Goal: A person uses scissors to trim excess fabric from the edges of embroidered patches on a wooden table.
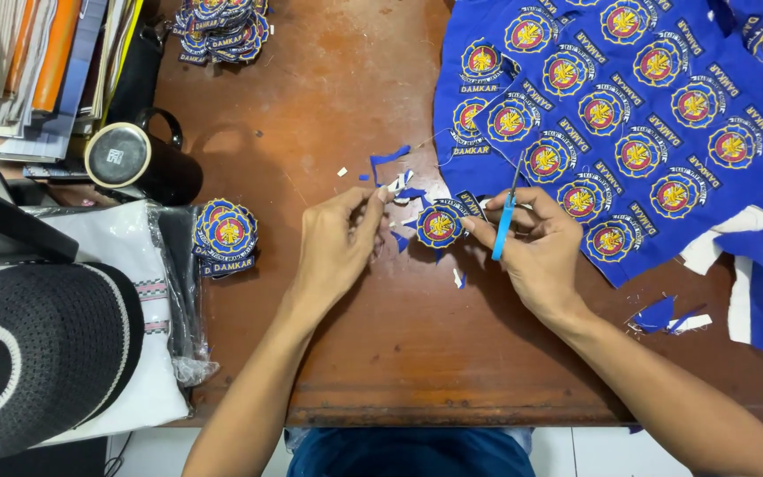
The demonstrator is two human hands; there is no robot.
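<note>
Left hand pinches 1 round blue badge; right hand grips blue-handled scissors.

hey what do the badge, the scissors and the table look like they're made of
Badge: blue cloth with raised yellow and red stitching, so apparently embroidered fabric, matte. Scissors: thin grey blades, probably metal, with glossy light-blue handles that look plastic. Table: reddish-brown wood, seemingly varnished but worn and scuffed.

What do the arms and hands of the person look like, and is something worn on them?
Both forearms are bare as far as the picture shows: no sleeves, gloves or watch are visible. The left hand and the right hand show no rings or bracelets that I can make out. The fingernails look short and unpainted.
</note>
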